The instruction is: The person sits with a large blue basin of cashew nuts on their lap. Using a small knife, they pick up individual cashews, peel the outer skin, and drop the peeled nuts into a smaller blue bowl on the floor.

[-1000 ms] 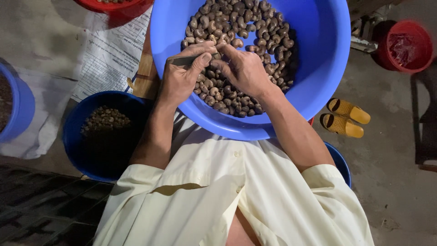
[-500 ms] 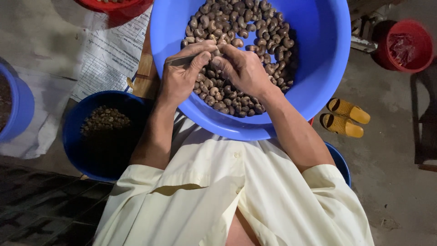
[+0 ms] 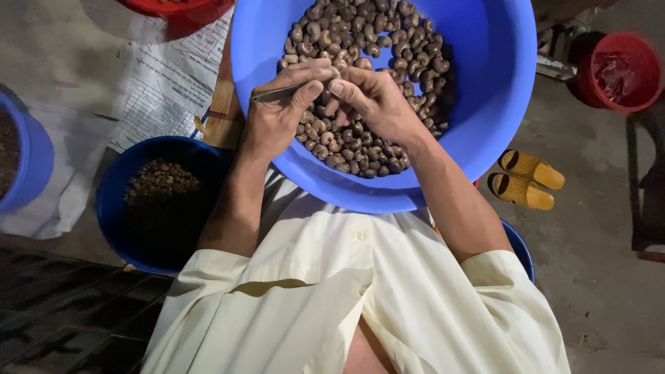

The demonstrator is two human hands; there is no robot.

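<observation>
Dark blue bucket [image 3: 163, 208], lower left, holding a heap of small brownish pieces [image 3: 158, 181], possibly shelled kernels; the dim light leaves this unsure. Second blue tub [image 3: 28, 156], cut by the left edge. Printed paper sheets [image 3: 166, 83] spread on the concrete floor [image 3: 603, 277]. Red basin [image 3: 181, 10] at the top edge. Red bucket [image 3: 618, 71], upper right. Pair of yellow sandals [image 3: 528, 180], side by side on the floor. Cream short-sleeved shirt [image 3: 360, 305], foreground.

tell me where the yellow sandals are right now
In the head view the pair of yellow sandals lies on the concrete floor at the right, just past the rim of the big blue basin and below the red bucket.
</observation>
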